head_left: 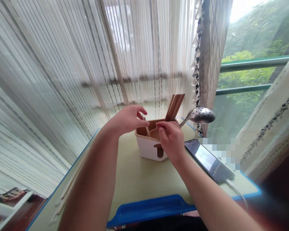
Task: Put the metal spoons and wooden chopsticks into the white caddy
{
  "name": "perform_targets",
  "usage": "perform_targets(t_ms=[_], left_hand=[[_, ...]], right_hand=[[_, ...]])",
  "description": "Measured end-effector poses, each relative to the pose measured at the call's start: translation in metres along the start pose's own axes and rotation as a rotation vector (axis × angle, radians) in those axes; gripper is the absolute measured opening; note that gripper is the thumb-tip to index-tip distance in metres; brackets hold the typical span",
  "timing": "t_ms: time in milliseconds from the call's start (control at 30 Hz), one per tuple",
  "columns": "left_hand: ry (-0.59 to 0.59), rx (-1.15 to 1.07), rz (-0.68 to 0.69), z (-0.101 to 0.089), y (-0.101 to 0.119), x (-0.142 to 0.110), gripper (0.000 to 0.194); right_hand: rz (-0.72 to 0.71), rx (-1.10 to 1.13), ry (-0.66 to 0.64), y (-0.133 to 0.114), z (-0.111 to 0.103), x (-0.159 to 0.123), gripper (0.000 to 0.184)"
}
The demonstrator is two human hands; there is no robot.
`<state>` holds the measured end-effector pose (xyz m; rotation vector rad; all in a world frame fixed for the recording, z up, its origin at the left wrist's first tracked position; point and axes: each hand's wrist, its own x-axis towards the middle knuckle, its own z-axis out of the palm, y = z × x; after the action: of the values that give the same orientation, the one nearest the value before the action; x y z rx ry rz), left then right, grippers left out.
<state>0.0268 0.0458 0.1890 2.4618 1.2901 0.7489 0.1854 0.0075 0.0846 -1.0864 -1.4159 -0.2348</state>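
Note:
A small box [148, 148], white outside and brown inside, stands on the table. My left hand [128, 120] is over its left side, thumb and fingers closed around a thin pale stick [147, 130] that slants down into the box. My right hand [171, 138] is at the front right rim, its fingertips pinched together; what they hold, if anything, I cannot make out. Several brown chopsticks [175, 107] rise from the back of the box. A metal slotted spoon [202, 115] leans out to the right, its handle partly hidden behind my right hand.
A phone [209, 159] with a white cable [238, 192] lies on the right of the pale, blue-edged table [139, 179]. Thin sticks [67, 194] lie along the left edge. A blue tray [149, 207] lines the near edge. Sheer curtains [86, 57] hang behind.

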Motion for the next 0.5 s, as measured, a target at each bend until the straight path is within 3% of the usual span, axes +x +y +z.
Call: perform_targets(t_ms=[67, 133, 233, 333, 367, 500], left_hand=[[0.082, 0.003, -0.004, -0.004, 0.004, -0.007, 0.058], [0.270, 0.043, -0.006, -0.009, 0.010, -0.016, 0.063], [0.609, 0.084, -0.026, -0.015, 0.011, -0.032, 0.050], [0.824, 0.143, -0.107, -0.010, -0.015, -0.048, 0.037], [0.815, 0.189, -0.150, -0.005, -0.030, -0.055, 0.035], [0.433, 0.332, -0.425, 0.029, -0.090, -0.099, 0.025]], right_hand=[[-0.060, 0.029, 0.041, -0.002, -0.002, -0.003, 0.020], [-0.152, 0.067, 0.080, -0.004, -0.004, -0.007, 0.025], [-0.292, 0.132, 0.099, -0.010, -0.005, -0.016, 0.034], [-0.408, 0.150, -0.001, -0.016, 0.001, -0.029, 0.042], [-0.446, 0.144, -0.078, -0.018, 0.005, -0.034, 0.044], [-0.522, 0.163, -0.542, -0.023, 0.030, -0.061, 0.043]])
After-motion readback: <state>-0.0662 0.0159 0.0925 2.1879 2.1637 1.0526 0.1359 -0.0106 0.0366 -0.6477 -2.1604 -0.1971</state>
